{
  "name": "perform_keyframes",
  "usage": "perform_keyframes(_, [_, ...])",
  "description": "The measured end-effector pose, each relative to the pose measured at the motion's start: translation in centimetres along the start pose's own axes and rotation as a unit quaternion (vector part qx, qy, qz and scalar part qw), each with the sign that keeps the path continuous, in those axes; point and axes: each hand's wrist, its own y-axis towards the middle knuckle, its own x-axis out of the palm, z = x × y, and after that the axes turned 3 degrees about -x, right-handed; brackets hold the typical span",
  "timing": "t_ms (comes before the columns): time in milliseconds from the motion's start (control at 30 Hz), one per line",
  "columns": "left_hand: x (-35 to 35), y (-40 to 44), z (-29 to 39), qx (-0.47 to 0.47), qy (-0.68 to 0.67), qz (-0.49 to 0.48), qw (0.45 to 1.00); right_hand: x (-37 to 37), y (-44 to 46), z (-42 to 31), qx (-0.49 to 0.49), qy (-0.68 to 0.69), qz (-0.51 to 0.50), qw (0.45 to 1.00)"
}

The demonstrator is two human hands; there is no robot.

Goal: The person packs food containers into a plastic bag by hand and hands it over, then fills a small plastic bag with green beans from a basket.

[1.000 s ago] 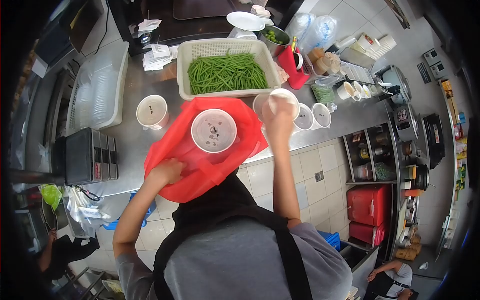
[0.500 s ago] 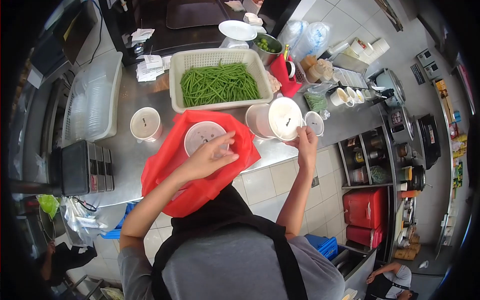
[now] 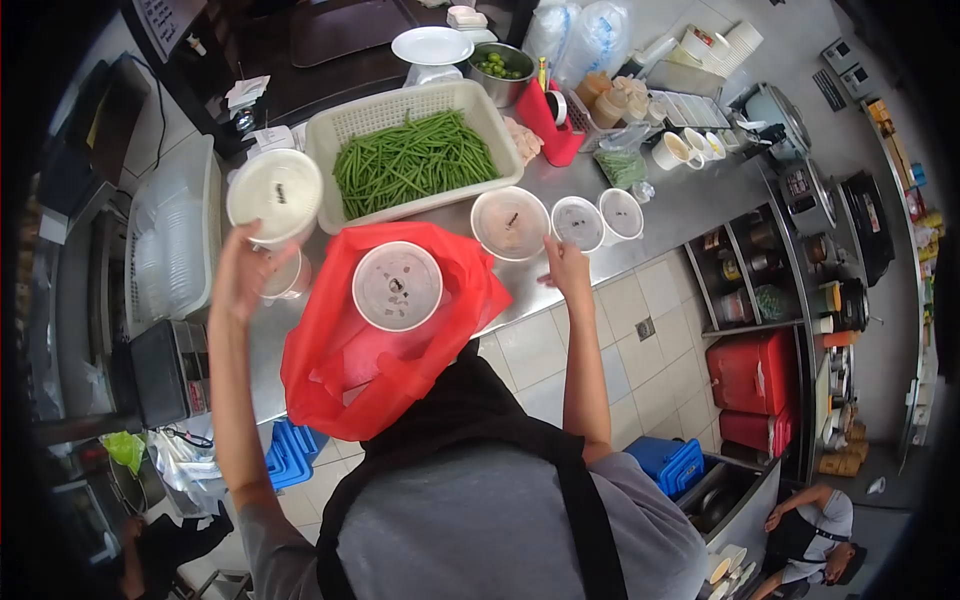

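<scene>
Left hand: blurred, out at far left, grip closed on the near rim of the white-lidded tub, presumably to keep it level.
Tub below it: partly hidden, on the steel counter.
Red bag: centre stage, gaping open, right by the body, so likely within easy reach of both hands.
Bagged tub: inside the bag's mouth, lid up, probably against spills.
Basket: green beans set behind, seemingly leaving the front free.
Pinkish-brown tub: lidded, right of the bag.
Right hand: fingertips at that tub's rim; gripping or not, can't tell.
Small cups: two, lidded, lined up beyond.
</scene>
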Motion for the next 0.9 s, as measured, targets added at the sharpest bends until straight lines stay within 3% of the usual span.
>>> perform_keyframes(67, [-4.1,2.8,1.6,-0.007,0.03,0.015,0.999,1.1,0.3,2.5,0.096,0.115,-0.035,0.988])
perform_keyframes(133, [-7.4,5.1,2.3,-0.019,0.06,0.051,0.997,2.9,-0.8,2.8,0.058,0.254,0.005,0.965])
perform_keyframes(233, [-11.9,8.6,1.8,-0.024,0.093,0.109,0.989,3.2,-0.8,4.1,0.043,0.312,-0.029,0.949])
perform_keyframes(400, [-14.0,11.4,-0.1,-0.091,0.036,0.118,0.988,0.0,-4.6,4.4,0.045,0.288,-0.02,0.956])
perform_keyframes(500, [-13.9,12.2,-1.7,-0.107,-0.019,0.189,0.976,-2.9,-6.7,4.5,0.049,0.203,-0.003,0.978])
perform_keyframes(633, [-21.6,17.0,-5.4,-0.159,0.021,0.254,0.954,-6.5,-9.3,1.7,-0.009,0.175,0.034,0.984])
perform_keyframes(667, [-21.8,16.6,-6.2,-0.07,0.139,0.281,0.947,-7.0,-9.8,0.3,-0.026,0.177,0.047,0.983])
perform_keyframes(733, [-14.8,9.9,-4.0,0.111,0.364,0.316,0.869,-7.2,-10.7,-2.5,-0.06,0.201,0.042,0.977])
perform_keyframes(800, [-9.8,2.4,-1.8,0.192,0.441,0.124,0.868,-6.1,-11.6,-5.2,-0.082,0.235,0.017,0.968])
perform_keyframes(867, [-6.3,-4.9,-2.6,0.167,0.451,-0.036,0.876,-3.7,-12.0,-7.2,-0.081,0.27,-0.039,0.959])
perform_keyframes(900, [-5.5,-8.0,-3.1,0.16,0.56,-0.093,0.808,-2.2,-12.3,-8.0,-0.081,0.288,-0.068,0.952])
